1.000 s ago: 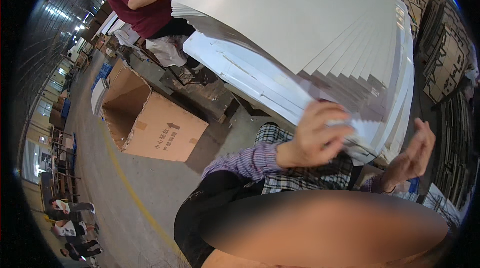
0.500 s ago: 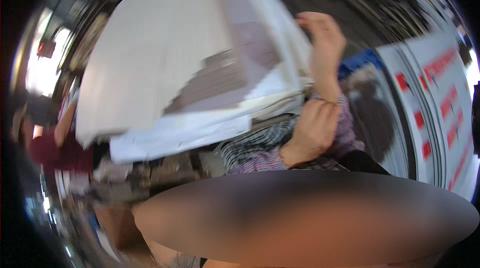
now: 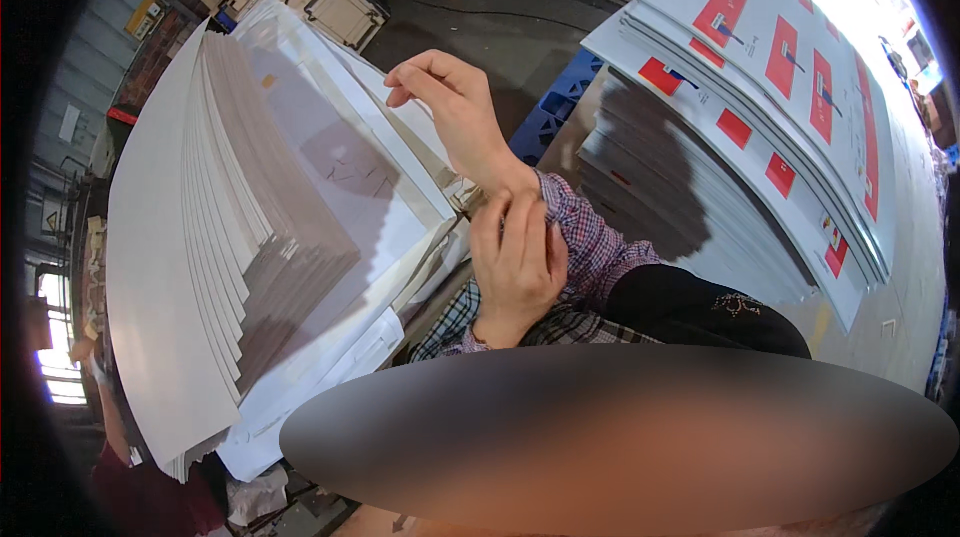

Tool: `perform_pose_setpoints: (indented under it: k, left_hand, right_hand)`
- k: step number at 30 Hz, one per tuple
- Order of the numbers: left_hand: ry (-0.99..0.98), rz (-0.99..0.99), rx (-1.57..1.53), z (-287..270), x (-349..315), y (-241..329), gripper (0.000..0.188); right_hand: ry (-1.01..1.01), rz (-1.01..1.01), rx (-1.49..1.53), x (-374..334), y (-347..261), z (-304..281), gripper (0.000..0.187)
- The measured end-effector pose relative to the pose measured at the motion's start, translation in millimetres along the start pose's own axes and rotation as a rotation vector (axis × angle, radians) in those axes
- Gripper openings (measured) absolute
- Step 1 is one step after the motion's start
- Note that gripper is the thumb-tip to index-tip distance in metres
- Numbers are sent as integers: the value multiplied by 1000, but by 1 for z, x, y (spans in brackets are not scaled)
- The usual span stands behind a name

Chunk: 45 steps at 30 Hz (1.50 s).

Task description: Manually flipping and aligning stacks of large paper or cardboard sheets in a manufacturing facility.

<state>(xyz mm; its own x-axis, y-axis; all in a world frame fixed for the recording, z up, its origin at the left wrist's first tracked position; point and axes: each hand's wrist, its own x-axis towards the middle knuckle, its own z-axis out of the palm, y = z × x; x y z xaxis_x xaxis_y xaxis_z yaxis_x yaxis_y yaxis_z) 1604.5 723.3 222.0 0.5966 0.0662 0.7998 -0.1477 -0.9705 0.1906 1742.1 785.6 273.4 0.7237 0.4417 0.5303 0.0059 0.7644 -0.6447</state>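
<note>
Pale grey sheets are lying fanned in a tall stack on broad white sheets, with a dark shadow falling across them. To the right, white boards with red blocks are resting in layers over a pile of grey sheet edges, beside a blue plastic pallet. Beyond, brown boards with dark outlines are leaning along the grey floor.

The left hand is closing its grip over the purple checked cuff at the right wrist; its thumb is mostly hiding. The right hand is hanging bent near the white sheets' edge, its grip loosely curled around nothing. A smooth blur is covering the bottom middle, and a co-worker's dark red garment is fading into the dim lower left corner.

Small dark lettering and blue tool-like pictures are showing around the red blocks, too tiny for reading. A yellow sign is hanging on the far wall, its marks staying unclear.
</note>
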Motion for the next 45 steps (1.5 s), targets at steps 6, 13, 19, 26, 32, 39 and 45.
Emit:
perform_pose_setpoints:
  k: [6,13,19,26,32,39,45]
  left_hand:
    - [23,-40,-144,5,6,-5,28]
    - [-30,65,-35,10,4,-4,32]
    - [-61,-23,-151,5,4,-1,37]
    - [-76,47,8,8,13,6,38]
    - [-18,30,-81,20,13,-4,34]
    - [-38,72,27,32,12,-6,32]
    - [-72,56,-64,26,11,-11,30]
  right_hand:
    - [-2,77,-41,1,2,-9,15]
    - [14,134,22,4,9,-11,15]
    - [-20,93,35,0,1,-9,15]
    - [69,199,67,0,3,-16,16]
    - [65,157,33,6,8,-28,16]
    - [54,152,71,3,15,-36,16]
    - [57,144,14,2,12,-38,17]
